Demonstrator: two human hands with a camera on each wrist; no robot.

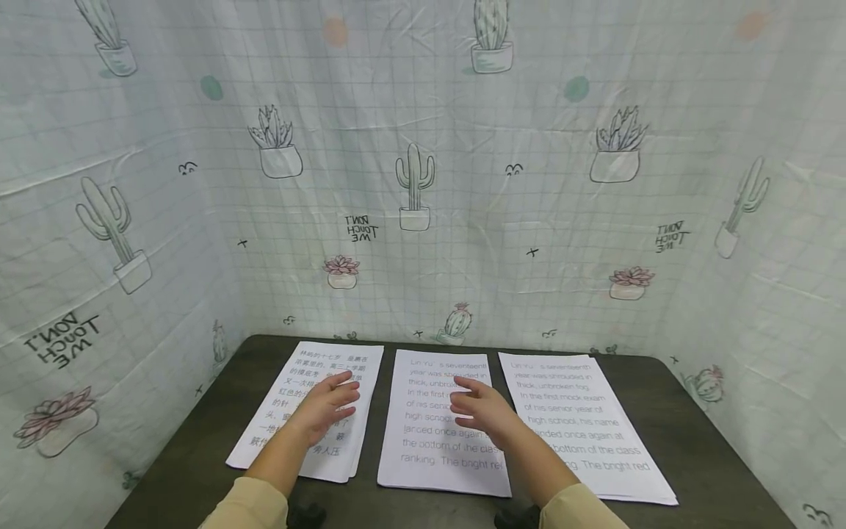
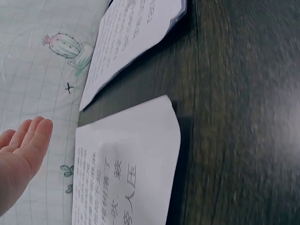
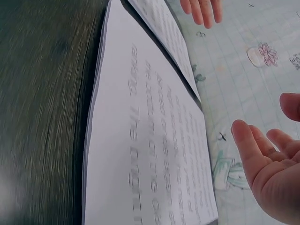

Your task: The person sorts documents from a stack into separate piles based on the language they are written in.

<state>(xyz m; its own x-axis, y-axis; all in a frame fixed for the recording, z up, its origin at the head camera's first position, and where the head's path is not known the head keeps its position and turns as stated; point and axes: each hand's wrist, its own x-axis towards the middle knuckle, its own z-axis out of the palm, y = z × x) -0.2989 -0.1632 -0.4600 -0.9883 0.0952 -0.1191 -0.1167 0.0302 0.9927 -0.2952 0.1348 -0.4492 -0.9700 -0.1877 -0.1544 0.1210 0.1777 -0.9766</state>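
Observation:
Three stacks of printed paper lie side by side. The left stack carries Chinese characters; the middle stack and the right stack carry English text. My left hand hovers over the left stack, holding nothing, its fingers extended toward the right. Above the gap between the middle and right stacks is my right hand, also holding nothing, fingers pointing left. In the right wrist view the right hand shows its thumb apart from the relaxed fingers. Both hands partly cover the text in the head view.
The papers lie on a dark wooden table. A pale curtain printed with cacti surrounds its back and sides. Two small dark objects show at the bottom edge, near the sleeves.

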